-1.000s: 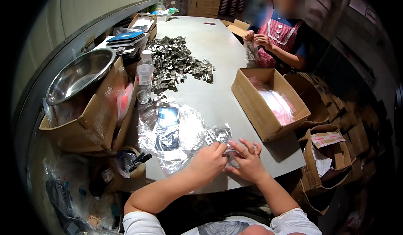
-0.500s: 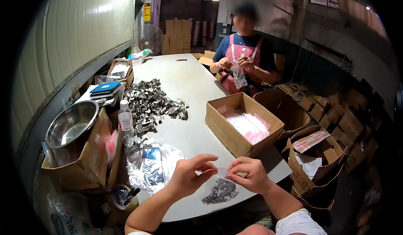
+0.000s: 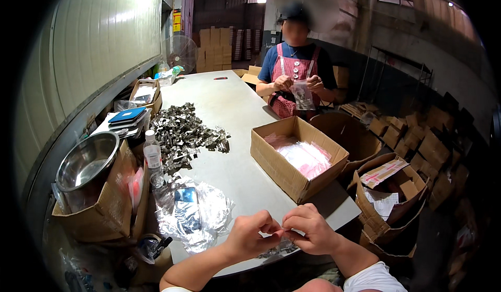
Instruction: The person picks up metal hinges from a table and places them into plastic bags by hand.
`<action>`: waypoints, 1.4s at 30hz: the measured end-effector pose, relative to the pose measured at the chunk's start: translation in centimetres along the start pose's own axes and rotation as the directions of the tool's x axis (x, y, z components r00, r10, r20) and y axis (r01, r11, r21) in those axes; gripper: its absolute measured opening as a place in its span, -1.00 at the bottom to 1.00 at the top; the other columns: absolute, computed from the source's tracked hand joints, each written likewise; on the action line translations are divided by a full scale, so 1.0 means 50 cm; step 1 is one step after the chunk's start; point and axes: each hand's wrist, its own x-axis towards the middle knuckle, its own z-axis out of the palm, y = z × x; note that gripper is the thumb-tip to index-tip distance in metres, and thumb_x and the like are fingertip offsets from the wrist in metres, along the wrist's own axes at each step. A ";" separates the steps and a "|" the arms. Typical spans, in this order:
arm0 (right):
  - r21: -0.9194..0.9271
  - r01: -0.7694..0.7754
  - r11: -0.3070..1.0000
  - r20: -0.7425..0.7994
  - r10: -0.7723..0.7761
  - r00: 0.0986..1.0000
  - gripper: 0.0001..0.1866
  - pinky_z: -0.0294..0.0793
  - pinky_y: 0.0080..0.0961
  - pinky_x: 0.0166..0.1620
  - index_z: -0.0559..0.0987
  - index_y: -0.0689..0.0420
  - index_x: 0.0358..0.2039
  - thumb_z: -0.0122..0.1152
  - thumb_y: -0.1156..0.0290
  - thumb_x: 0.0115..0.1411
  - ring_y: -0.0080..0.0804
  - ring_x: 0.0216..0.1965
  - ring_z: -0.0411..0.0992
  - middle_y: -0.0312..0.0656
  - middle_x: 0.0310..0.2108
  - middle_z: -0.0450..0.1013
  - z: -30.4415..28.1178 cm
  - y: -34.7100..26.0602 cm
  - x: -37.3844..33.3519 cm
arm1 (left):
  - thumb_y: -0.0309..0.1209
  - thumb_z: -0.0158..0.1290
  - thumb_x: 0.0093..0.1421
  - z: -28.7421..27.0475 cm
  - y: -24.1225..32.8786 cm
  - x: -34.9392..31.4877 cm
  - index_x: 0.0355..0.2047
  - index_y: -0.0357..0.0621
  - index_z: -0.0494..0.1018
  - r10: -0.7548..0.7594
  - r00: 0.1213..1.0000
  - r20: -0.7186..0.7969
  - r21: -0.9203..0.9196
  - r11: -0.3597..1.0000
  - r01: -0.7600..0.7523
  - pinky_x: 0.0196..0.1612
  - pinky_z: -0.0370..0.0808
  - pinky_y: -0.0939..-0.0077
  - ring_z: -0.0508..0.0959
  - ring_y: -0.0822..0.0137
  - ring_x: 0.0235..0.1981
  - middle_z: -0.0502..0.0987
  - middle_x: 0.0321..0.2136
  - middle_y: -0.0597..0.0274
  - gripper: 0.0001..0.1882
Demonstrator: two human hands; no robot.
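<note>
At the near edge of the table, my left hand and my right hand pinch the top edge of a clear plastic bag. Their fingertips meet almost side by side. Grey metal pieces show inside the bag, which hangs below my hands and is partly hidden by them. Left of my left hand lies a phone on crumpled clear plastic. A heap of small shiny metal parts covers the table's left middle.
A cardboard box of flat clear bags with pink edges stands at the right. Along the left are a bottle, a steel bowl and a carton. Across the table a co-worker holds another filled bag.
My hands have come closer together along the bag's top edge and now hide more of the bag. The co-worker's bag now hangs straighter between both hands. The view has shifted slightly.
</note>
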 end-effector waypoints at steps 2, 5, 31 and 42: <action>-0.009 -0.010 1.000 -0.007 0.010 1.000 -0.83 0.20 -0.39 -0.07 0.54 0.07 -0.41 0.32 0.53 -0.06 -0.35 -0.23 0.40 -0.30 -0.33 0.47 0.000 -0.003 -0.003 | -0.59 0.26 -0.04 -0.006 0.000 0.002 -0.55 -0.19 0.19 0.009 1.000 0.008 0.011 1.000 -0.009 -0.50 0.49 0.58 0.55 0.43 -0.58 0.51 -0.62 0.16 -0.63; -0.103 -0.031 0.994 -0.031 0.028 0.999 -0.82 0.20 -0.38 -0.07 0.54 0.08 -0.41 0.31 0.55 -0.08 -0.34 -0.22 0.40 -0.30 -0.34 0.47 -0.012 -0.004 -0.018 | -0.61 0.25 -0.01 -0.020 -0.010 0.003 -0.58 -0.15 0.09 -0.027 0.999 -0.034 -0.131 0.991 0.023 -0.49 0.49 0.62 0.56 0.51 -0.56 0.60 -0.55 0.10 -0.55; -0.814 -0.470 0.341 -0.553 -0.207 0.807 -0.82 0.27 -0.24 -0.18 0.45 0.13 -0.51 0.17 0.35 0.16 -0.18 -0.33 0.39 -0.19 -0.44 0.40 -0.372 0.267 0.045 | -0.43 0.11 0.17 0.025 -0.104 -0.035 -0.32 -0.24 0.34 -0.361 0.912 0.195 -0.004 0.930 0.369 -0.36 0.54 0.55 0.57 0.38 -0.47 0.54 -0.51 0.18 -0.81; -0.173 0.224 0.959 0.001 -0.227 0.974 -0.86 0.43 -0.32 -0.35 0.51 0.21 -0.49 0.33 0.50 0.00 -0.09 -0.43 0.45 -0.10 -0.48 0.46 0.110 0.208 0.234 | -0.37 0.08 0.08 0.072 -0.231 -0.119 -0.31 -0.07 0.40 -0.219 0.946 0.237 0.320 0.938 0.136 -0.35 0.46 0.19 0.54 0.05 -0.39 0.51 -0.47 0.10 -0.84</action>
